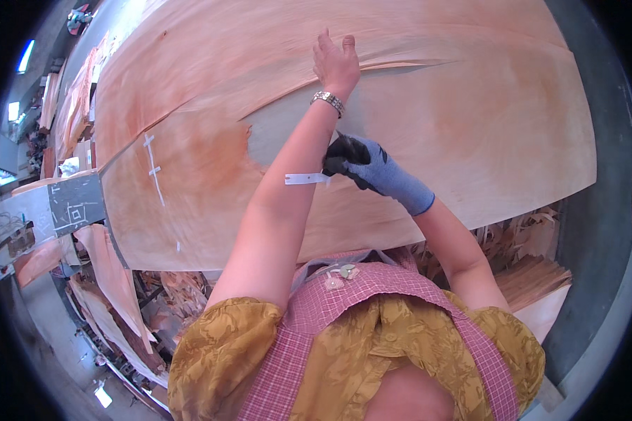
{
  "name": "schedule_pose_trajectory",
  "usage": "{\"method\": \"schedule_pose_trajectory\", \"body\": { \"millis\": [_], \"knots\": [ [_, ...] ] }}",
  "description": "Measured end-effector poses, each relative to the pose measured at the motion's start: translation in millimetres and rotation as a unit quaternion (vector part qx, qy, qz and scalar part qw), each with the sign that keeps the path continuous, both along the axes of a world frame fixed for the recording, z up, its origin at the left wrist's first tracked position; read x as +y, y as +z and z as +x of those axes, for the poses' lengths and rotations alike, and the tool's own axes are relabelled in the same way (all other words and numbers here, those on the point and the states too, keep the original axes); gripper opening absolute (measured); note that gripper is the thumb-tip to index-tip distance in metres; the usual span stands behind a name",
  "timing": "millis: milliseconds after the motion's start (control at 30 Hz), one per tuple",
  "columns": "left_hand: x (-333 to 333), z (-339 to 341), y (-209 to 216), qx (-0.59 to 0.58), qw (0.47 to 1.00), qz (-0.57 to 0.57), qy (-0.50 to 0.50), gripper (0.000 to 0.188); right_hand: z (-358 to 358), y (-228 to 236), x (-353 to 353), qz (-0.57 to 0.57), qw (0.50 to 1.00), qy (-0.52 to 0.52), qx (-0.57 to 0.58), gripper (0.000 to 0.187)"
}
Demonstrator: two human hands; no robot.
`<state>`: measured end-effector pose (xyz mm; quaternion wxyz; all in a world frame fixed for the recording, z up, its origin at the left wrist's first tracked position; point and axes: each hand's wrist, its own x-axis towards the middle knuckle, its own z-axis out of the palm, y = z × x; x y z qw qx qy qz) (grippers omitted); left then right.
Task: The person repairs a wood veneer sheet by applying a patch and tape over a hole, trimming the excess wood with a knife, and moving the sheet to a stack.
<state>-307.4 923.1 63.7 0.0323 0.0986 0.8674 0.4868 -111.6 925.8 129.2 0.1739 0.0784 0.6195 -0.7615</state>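
My left hand (336, 64), bare with a metal watch on its wrist, reaches out over thin wood veneer sheets (470, 133). Its fingers are extended and slightly apart, with nothing in them. My right hand (361, 165) wears a blue glove with black fingers and is closed beside my left forearm. From its fingers a short white strip of tape (304, 179) sticks out across that forearm. Whatever else lies inside the glove's grip is too dark to make out. Between the veneer edges a torn gap (277, 133) shows a greyish surface.
White tape pieces (152, 168) lie on the veneer at the left. Beyond its left edge stands a grey metal plate (77, 203) with chalk-like marks. Scrap veneer (112, 270) hangs at the lower left; a veneer stack (537, 281) sits below the sheet at right.
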Motion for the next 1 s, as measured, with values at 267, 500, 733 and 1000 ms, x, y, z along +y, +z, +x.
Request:
{"method": "schedule_pose_trajectory", "body": {
  "millis": [267,500,733,1000],
  "knots": [
    [63,6,-13,0.060,0.992,-0.107,-0.041,0.061,11,4,69,-0.067,0.993,0.067,-0.067,0.028],
    [79,20,-17,0.242,0.931,-0.201,-0.184,0.052,20,-23,106,0.007,0.983,0.051,0.178,0.022],
    [40,38,-55,0.286,0.902,-0.215,-0.239,0.036,59,-18,138,0.180,0.967,-0.054,0.172,0.014],
    [63,30,-79,0.327,0.894,-0.222,-0.210,0.026,63,-32,179,0.338,0.928,-0.157,0.009,0.011]
  ]
}}
